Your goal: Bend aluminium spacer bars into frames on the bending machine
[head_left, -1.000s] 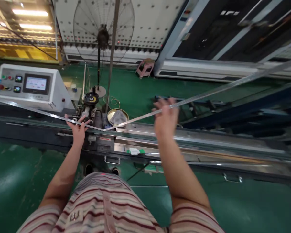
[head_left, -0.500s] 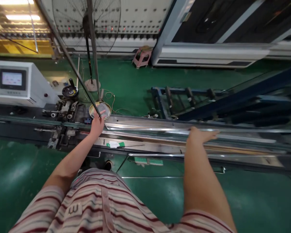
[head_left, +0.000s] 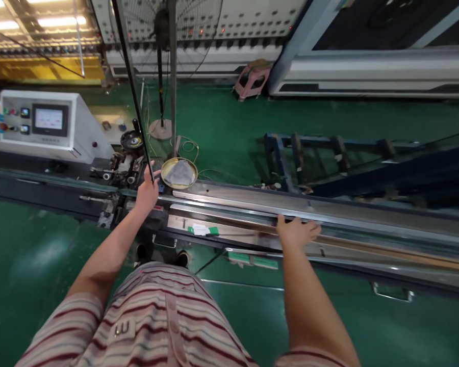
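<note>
My left hand (head_left: 147,192) is closed around the lower end of a long thin dark metal strip (head_left: 132,76), which rises steeply away from me past the top of the view. Just right of this hand sits a round yellow-rimmed tin (head_left: 193,179) with a grey cloth (head_left: 180,172) in it. Palm down, my right hand (head_left: 296,232) lies over the long metal channel (head_left: 245,208) of the bench with its fingers spread. Its fingertips reach the channel's bright edge. Whether they press on a bar lying there, I cannot tell.
A control box with a screen (head_left: 49,120) stands at the left, beside a clamp mechanism with a black handwheel (head_left: 131,140). A green-and-white tool (head_left: 202,230) lies on the bench. Beyond are a standing fan (head_left: 162,30), a pink stool (head_left: 252,81) and a blue rack (head_left: 283,158).
My left hand has moved left past the tin with the strip, which stands steeper. My right hand has come nearer to me along the channel. The view has turned left.
</note>
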### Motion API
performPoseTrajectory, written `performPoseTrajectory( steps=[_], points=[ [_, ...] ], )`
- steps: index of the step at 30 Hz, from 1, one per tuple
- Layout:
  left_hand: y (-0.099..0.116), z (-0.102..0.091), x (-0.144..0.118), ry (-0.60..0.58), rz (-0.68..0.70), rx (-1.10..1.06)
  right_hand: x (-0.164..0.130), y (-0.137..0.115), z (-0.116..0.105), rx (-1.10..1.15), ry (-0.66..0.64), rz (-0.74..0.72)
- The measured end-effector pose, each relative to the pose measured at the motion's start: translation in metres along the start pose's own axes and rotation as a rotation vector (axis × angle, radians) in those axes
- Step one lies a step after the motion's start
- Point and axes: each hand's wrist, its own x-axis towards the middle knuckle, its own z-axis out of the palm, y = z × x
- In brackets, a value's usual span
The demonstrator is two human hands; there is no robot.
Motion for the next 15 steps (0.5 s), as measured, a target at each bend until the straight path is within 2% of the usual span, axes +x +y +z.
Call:
performPoseTrajectory(
  steps=[4, 10, 12, 15],
  points=[
    [-0.062, -0.091, 0.007, 0.057, 0.002, 0.038, -0.079, -0.066, 0.007, -0.014, 0.010, -0.136],
    [-0.168, -0.237, 0.021, 0.106, -0.001, 0.041, -0.199, -0.198, 0.016, -0.071, 0.013, -0.302],
    [-0.198, -0.276, 0.029, 0.131, 0.002, 0.050, -0.235, -0.233, 0.015, -0.084, 0.013, -0.335],
    [-0.229, -0.321, 0.044, 0.145, -0.012, 0.060, -0.275, -0.267, 0.008, -0.090, 0.001, -0.333]
  ],
)
